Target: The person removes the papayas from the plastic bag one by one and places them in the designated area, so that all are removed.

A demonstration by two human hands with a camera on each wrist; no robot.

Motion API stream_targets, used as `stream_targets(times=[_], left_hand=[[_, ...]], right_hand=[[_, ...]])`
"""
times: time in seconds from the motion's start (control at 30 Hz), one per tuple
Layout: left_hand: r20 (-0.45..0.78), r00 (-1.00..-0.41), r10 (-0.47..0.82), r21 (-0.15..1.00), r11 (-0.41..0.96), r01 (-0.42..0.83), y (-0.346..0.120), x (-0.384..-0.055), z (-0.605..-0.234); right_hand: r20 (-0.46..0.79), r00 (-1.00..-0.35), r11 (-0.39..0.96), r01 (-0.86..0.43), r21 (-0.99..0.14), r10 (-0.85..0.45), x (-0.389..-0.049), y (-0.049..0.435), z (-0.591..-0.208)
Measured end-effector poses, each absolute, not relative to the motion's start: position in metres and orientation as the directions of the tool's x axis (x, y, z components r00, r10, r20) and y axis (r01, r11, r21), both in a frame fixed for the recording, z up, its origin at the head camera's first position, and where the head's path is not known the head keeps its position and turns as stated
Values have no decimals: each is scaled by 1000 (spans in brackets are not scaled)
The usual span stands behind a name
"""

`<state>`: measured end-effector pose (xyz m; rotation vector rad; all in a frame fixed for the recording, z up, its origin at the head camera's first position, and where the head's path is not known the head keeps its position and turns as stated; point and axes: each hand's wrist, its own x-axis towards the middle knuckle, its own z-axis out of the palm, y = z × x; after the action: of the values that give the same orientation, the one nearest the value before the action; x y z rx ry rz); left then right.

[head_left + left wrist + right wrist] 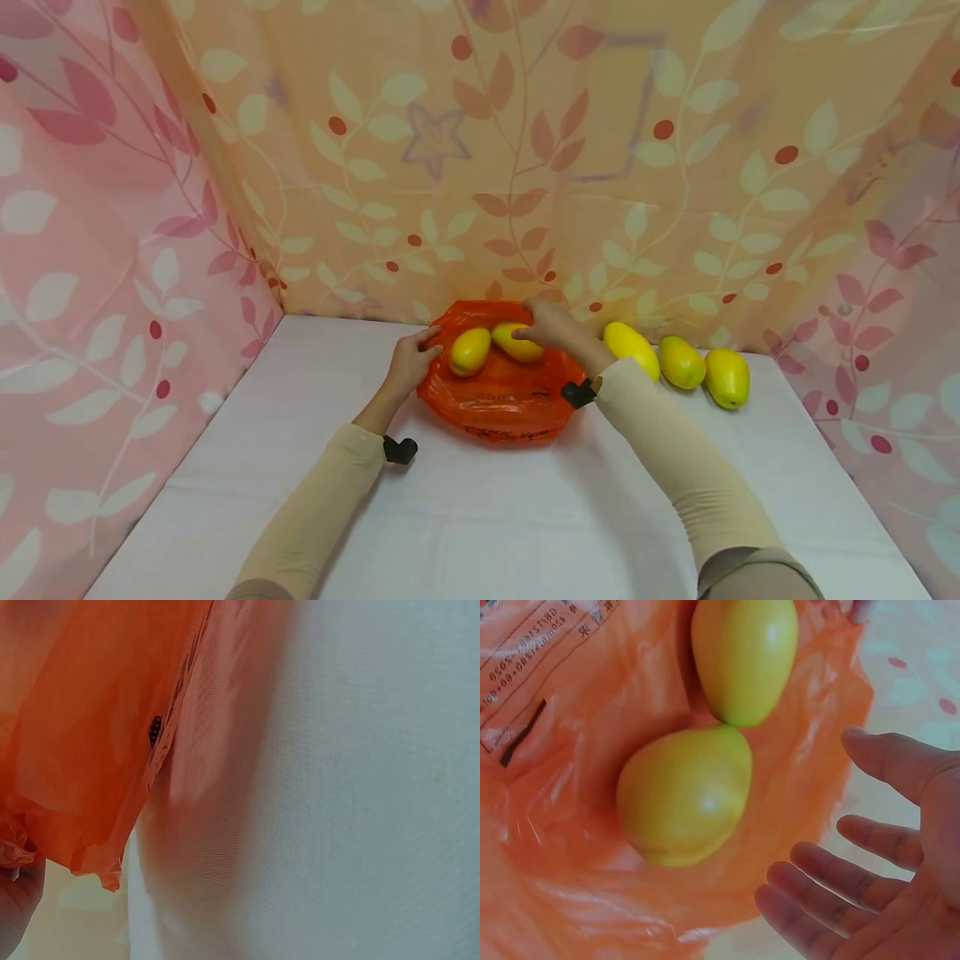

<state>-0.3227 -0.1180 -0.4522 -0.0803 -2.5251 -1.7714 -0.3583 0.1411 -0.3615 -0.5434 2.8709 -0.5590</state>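
Note:
An orange-red plastic bag [495, 408] lies spread on the table with two yellow mangoes on it. One mango [470, 352] is on the left; the other mango [517, 342] touches it on the right. At the bag's left edge, my left hand [411, 362] pinches the plastic; only part of that hand [16, 904] shows in the left wrist view, beside the crumpled bag edge [97, 862]. My right hand [555, 325] is over the bag's far right side, close to the right mango. In the right wrist view its fingers [832, 877] are spread, apart from the nearer mango [686, 796].
Right of the bag, three more yellow mangoes stand in a row: a long one [632, 350], partly behind my right arm, a middle one [682, 362] and an outer one [727, 378]. A white cloth [480, 517] covers the table. Leaf-patterned curtains [375, 167] enclose the back and sides.

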Motion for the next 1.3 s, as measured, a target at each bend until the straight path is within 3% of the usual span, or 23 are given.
stream_targets(times=[0.2,0.7,1.3], left_hand=[[82,-997,11,936,342,81,-118,-323,-453],[99,-995,14,928,358,98,-116,-324,-451],[80,-997,11,932,353,79,-119,-323,-452]], right_hand=[[-141,-922,888,-292,-354,-360,-361,135,-374],[-125,-940,931,-286,-227,-319,-366,120,-403],[-131,-962,949,-203,-242,-240,-372,109,-419]])
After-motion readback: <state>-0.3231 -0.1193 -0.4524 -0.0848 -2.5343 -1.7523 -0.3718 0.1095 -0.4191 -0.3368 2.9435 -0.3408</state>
